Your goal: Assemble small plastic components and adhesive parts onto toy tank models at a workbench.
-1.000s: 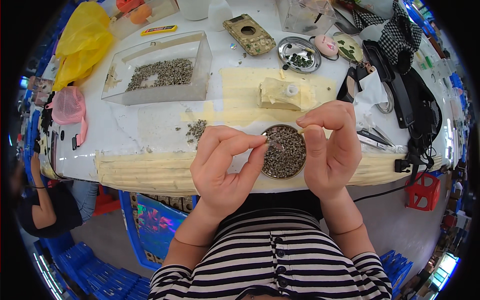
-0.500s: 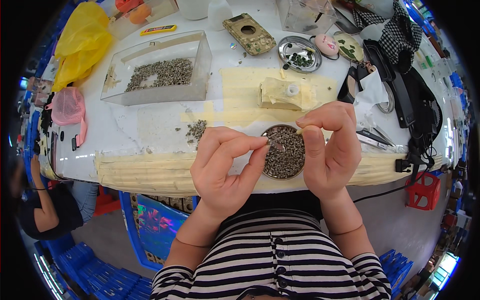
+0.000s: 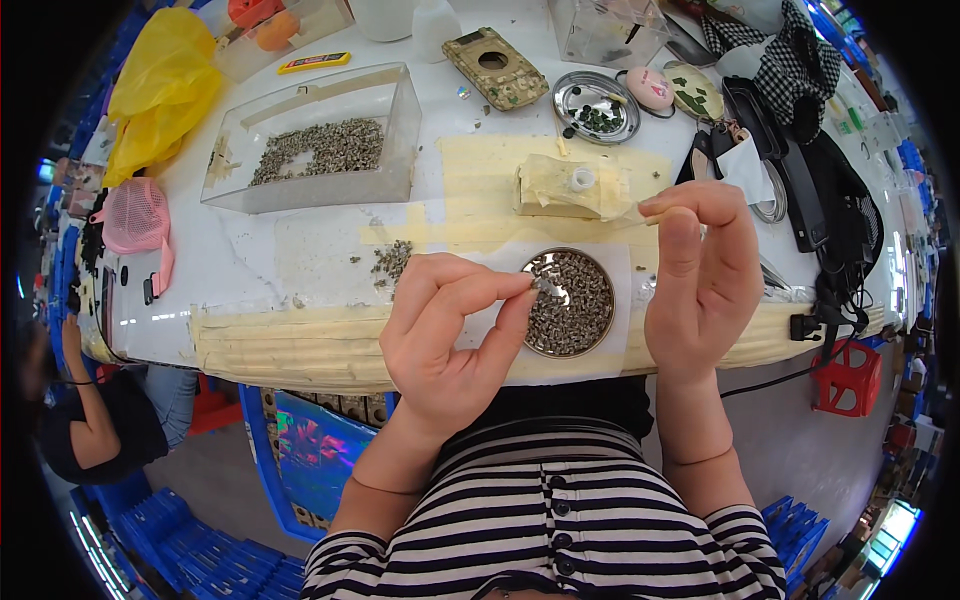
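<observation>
A round dish [image 3: 611,305] full of small grey parts [image 3: 572,322] sits on white paper in front of me. At its left rim my left hand [image 3: 440,345] pinches a tiny grey part [image 3: 537,283] between thumb and forefinger. To the right of the dish, my right hand [image 3: 705,290] is raised, with thumb and forefinger closed on a thin pale yellowish stick [image 3: 652,217]. The stick points left toward a block wrapped in yellow tape [image 3: 540,190], which has a white round cap [image 3: 582,179] on it. Most of the stick is hidden by my fingers.
Left of centre stands a clear box [image 3: 310,197] holding more grey parts, with a loose pile [image 3: 392,260] nearby. Behind are a camouflage model hull [image 3: 495,70], a metal plate of dark green parts [image 3: 597,110] and a yellow bag [image 3: 160,85]. Black straps [image 3: 850,240] lie right.
My right hand has moved up and right, away from the dish, carrying the stick with it. My left hand stays at the dish's left rim, still pinching.
</observation>
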Motion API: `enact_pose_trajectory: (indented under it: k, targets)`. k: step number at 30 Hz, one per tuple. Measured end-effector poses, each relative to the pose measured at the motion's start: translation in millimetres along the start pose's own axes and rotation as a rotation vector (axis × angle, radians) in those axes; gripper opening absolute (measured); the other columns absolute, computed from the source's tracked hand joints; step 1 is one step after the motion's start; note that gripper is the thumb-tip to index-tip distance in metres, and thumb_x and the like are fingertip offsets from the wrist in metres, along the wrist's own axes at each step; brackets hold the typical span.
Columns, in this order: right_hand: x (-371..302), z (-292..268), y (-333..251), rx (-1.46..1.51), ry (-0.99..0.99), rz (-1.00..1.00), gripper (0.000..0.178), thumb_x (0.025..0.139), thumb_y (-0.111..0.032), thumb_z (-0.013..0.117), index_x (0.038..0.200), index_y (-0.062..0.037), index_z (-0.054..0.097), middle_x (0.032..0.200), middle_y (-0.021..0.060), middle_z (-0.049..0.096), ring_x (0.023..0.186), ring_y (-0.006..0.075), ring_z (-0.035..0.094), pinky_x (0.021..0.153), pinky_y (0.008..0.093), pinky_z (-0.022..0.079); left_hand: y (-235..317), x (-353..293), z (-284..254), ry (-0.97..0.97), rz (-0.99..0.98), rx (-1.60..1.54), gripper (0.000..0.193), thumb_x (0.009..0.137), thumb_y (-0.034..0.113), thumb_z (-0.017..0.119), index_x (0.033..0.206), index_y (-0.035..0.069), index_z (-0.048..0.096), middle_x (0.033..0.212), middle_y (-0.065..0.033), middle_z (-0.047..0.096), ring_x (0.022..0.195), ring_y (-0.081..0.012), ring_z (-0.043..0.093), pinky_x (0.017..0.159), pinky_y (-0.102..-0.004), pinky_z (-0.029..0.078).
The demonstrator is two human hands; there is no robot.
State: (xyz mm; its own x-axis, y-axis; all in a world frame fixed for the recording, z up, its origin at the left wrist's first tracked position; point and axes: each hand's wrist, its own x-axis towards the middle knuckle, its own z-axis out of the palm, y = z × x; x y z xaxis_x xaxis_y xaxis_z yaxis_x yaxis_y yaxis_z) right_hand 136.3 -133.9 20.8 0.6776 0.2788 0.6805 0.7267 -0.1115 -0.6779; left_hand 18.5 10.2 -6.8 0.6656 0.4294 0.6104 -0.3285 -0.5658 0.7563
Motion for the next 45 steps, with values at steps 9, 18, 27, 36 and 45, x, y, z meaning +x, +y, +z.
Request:
enact_pose_trajectory:
  k: [9, 18, 27, 36, 45]
  targets:
    - [24.2, 5.3, 14.3, -0.53, -0.063, -0.321, 0.01, 0.081, -0.015, 0.074, 0.084, -0.0088, 0.066, 0.084, 0.0015, 0.063, 0.084, 0.0232, 0.054, 0.077, 0.0344, 0.039, 0.7, -0.3, 0.3, 0.021, -0.01, -0.012, 0.02, 0.071, -0.008, 0.077, 0.089, 0.001, 0.071, 0.081, -0.0074, 0.062, 0.072, -0.02, 0.057, 0.064, -0.0283, 0.045]
    - [-2.1, 5.2, -18.5, -0.023, -0.329, -0.03, 0.012, 0.084, -0.014, 0.072, 0.09, -0.0036, 0.069, 0.079, 0.0057, 0.063, 0.076, 0.0241, 0.055, 0.069, 0.0331, 0.043, -0.8, -1.7, -3.2, 0.023, 0.013, -0.025, 0.022, 0.071, -0.007, 0.078, 0.091, 0.002, 0.071, 0.081, -0.0067, 0.062, 0.073, -0.0201, 0.057, 0.064, -0.0286, 0.045]
    - [-14.6, 14.8, -19.4, 0.124, -0.36, 0.081, 0.014, 0.074, -0.006, 0.078, 0.083, -0.0043, 0.068, 0.078, 0.0044, 0.062, 0.07, 0.0213, 0.054, 0.062, 0.0298, 0.043, -1.5, -1.7, -2.2, 0.024, 0.026, 0.006, 0.023, 0.072, -0.007, 0.077, 0.092, 0.002, 0.071, 0.084, -0.007, 0.063, 0.075, -0.021, 0.058, 0.065, -0.0295, 0.046]
    - [-23.7, 13.4, -21.6, -0.062, -0.268, -0.155, 0.029, 0.068, -0.004, 0.08, 0.097, -0.0065, 0.075, 0.08, 0.0031, 0.065, 0.07, 0.0197, 0.056, 0.061, 0.0294, 0.044, -1.9, -3.1, -1.5, 0.041, -0.04, -0.017, 0.024, 0.072, -0.007, 0.077, 0.093, 0.002, 0.07, 0.085, -0.008, 0.063, 0.075, -0.0219, 0.058, 0.066, -0.0301, 0.047]
    - [-25.1, 15.2, -20.6, 0.388, -0.38, 0.362, 0.012, 0.077, -0.003, 0.076, 0.088, -0.0024, 0.071, 0.078, 0.0065, 0.065, 0.07, 0.0195, 0.057, 0.064, 0.0283, 0.046, 0.1, 1.3, -4.3, -0.019, 0.067, -0.027, 0.025, 0.071, -0.007, 0.077, 0.093, 0.004, 0.072, 0.083, -0.0057, 0.063, 0.074, -0.021, 0.057, 0.065, -0.0302, 0.045]
